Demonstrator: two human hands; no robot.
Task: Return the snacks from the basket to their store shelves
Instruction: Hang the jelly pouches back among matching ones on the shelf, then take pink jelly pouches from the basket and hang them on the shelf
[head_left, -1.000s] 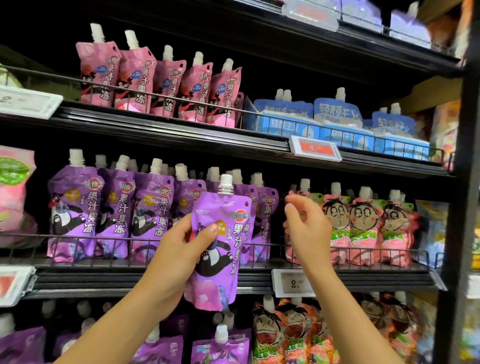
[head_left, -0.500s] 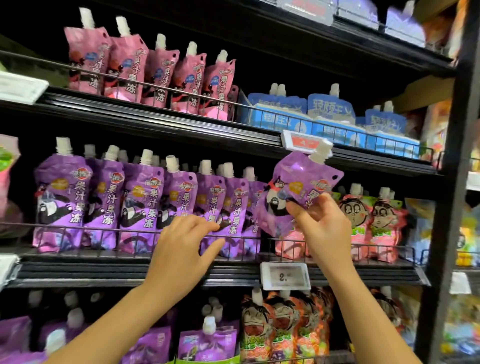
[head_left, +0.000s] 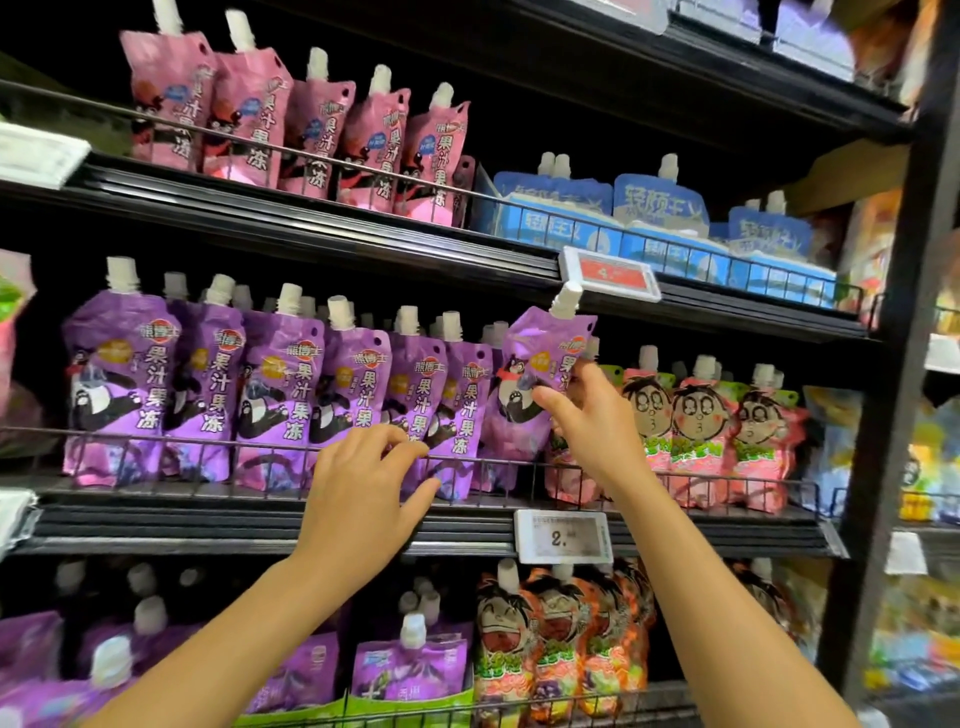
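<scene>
Three black shelves (head_left: 291, 525) of a dim shop rack fill the view, each fronted by a low wire rail (head_left: 156, 439), with a black upright post (head_left: 904, 364) at 3 o'clock. On the top shelf, at 11 o'clock, stand five pink pouches (head_left: 311, 124) in front, and at 1 o'clock about four blue pouches (head_left: 660, 205), some lying flat. On the middle shelf six purple pouches (head_left: 275, 384) make the front row from 9 o'clock toward the centre, with more caps behind that cannot be counted; at 3 o'clock stand three pink cartoon-face pouches (head_left: 696, 426). Two price tags show: a red one (head_left: 610, 274) above the centre and a white one (head_left: 563, 535) at 5 o'clock.

The right hand (head_left: 597, 426) pinches one more purple pouch (head_left: 535, 374) by its side edge, thumb in front; it tilts rightward at the right end of the purple row, its lower part behind the rail, its cap just under the red tag. The left hand (head_left: 358, 499) holds nothing, fingers curled loosely at the rail just before the purple row.
</scene>
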